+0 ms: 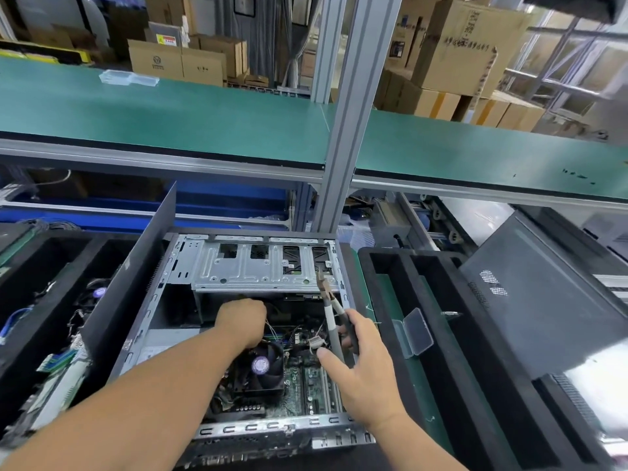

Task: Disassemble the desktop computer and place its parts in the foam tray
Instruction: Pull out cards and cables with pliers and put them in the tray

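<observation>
A: Where is the desktop computer?

B: Centre-bottom of the frame, lying open, drive cage at its far end, fan over the motherboard.

A: Left hand?

B: Reaching into the case just above the fan, fingers curled down among the wires; whether they have hold of anything, cannot tell.

A: Right hand?

B: Wrapped around the handles of pliers, tips pointing up toward the cage.

A: Foam tray?

B: Right of the case, black; another tray with parts at left.

green shelf runs across the far side, clear plastic box sitting on it far left, cardboard boxes stacked behind.
</observation>
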